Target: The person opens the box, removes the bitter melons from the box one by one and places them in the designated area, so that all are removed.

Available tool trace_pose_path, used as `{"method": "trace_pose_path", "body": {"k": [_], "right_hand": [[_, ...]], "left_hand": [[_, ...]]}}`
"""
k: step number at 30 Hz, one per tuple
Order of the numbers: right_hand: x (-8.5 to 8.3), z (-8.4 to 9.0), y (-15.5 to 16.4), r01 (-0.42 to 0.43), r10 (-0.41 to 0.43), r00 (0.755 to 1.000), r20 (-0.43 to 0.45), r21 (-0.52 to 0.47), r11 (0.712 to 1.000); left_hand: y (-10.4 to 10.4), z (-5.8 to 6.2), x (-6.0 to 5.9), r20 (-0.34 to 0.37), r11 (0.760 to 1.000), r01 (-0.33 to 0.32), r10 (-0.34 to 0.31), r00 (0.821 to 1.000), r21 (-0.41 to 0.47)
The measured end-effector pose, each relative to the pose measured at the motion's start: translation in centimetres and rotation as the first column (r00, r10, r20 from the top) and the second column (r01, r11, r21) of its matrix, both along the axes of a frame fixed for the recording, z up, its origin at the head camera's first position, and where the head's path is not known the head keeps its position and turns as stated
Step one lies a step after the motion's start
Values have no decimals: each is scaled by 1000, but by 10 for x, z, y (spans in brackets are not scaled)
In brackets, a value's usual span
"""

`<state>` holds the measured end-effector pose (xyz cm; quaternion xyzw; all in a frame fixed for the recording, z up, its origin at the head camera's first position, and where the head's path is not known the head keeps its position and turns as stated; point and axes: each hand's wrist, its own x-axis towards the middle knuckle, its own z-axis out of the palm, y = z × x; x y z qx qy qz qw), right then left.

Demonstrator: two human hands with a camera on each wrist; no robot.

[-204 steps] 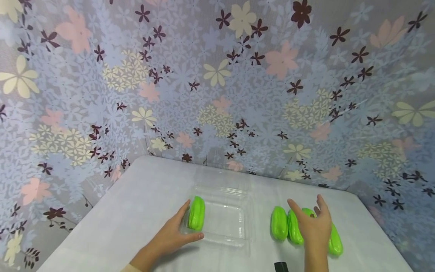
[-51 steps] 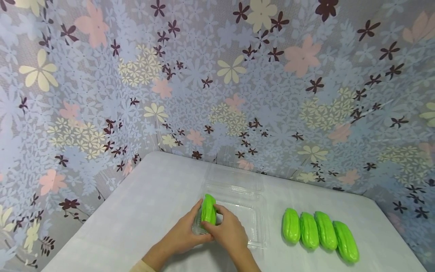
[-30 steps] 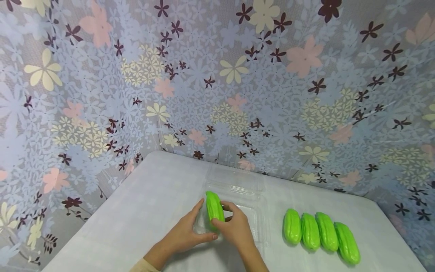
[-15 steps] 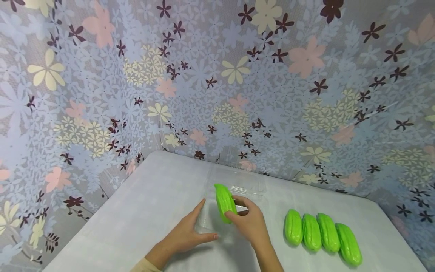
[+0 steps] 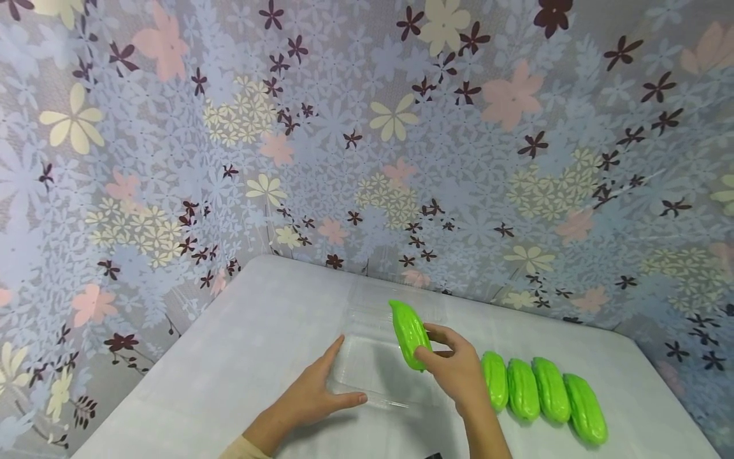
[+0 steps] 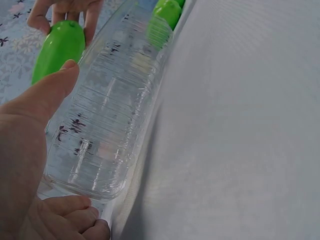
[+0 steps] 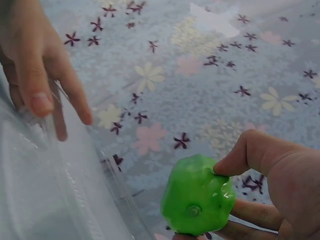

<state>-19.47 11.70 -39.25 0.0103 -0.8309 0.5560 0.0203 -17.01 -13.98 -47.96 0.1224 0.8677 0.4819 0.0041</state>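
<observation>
My right hand [image 5: 438, 354] grips a bright green ridged toy vegetable [image 5: 410, 333] by its lower end and holds it tilted in the air over the right side of a clear plastic tray [image 5: 375, 400]. The right wrist view shows that vegetable's [image 7: 197, 196] butt end pinched between thumb and fingers [image 7: 260, 155]. My left hand [image 5: 329, 386] lies with straight fingers against the tray's near left corner, thumb along the front edge. In the left wrist view the thumb [image 6: 47, 95] presses on the tray wall [image 6: 112, 115]. Nothing lies in the tray.
Several more green vegetables [image 5: 547, 390] lie side by side on the white table [image 5: 241, 331], right of the tray; the nearest is partly hidden by my right hand. The tray's hinged clear lid [image 5: 373, 294] lies open behind it. Flowered cloth [image 5: 367, 127] walls off the back and sides.
My right hand has lifted the green vegetable out of the tray's left side and carried it up and to the right. The left hand has stayed on the tray's corner.
</observation>
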Motion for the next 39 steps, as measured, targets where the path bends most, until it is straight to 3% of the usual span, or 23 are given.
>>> {"method": "trace_pose_path", "body": {"k": [18, 24, 39], "right_hand": [[-2, 5, 36, 49, -47, 995, 83, -14, 999], [-4, 8, 51, 84, -83, 986, 144, 3, 996], [-9, 6, 85, 162, -156, 969, 192, -15, 987]], "left_hand": [[0, 0, 0, 29, 1000, 14, -14, 999, -1], [0, -1, 0, 23, 1000, 14, -14, 1000, -3], [0, 1, -1, 26, 1000, 9, -9, 1000, -7]]}}
